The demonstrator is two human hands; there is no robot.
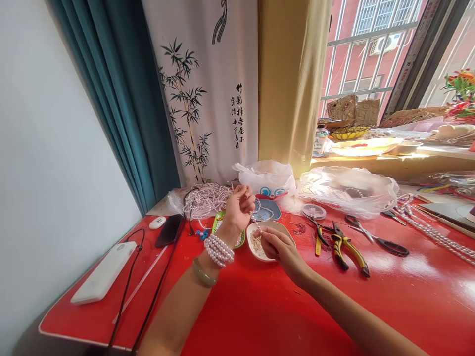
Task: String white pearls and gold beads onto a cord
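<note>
My left hand (241, 207) is raised above the small dishes, its fingers curled closed, with several loops of pearl beads (218, 251) and a green bangle (204, 273) round the wrist. A short bead strand (254, 220) runs from it down to my right hand (275, 243), whose thumb and fingers pinch the lower end. Below the hands stands a white dish (267, 256) with small gold-coloured beads. A green dish (241, 242) of white beads is partly hidden behind my left wrist. A blue-grey dish (272, 211) behind holds another pearl strand.
To the right lie yellow-and-black pliers (347, 249), smaller pliers (319, 235), scissors (382, 240) and long pearl strands (434, 230). Plastic bags (345, 190) line the back. On the left are piled pearl strands (208, 200), a phone (169, 230), a white power bank (104, 273) and black cables (158, 291).
</note>
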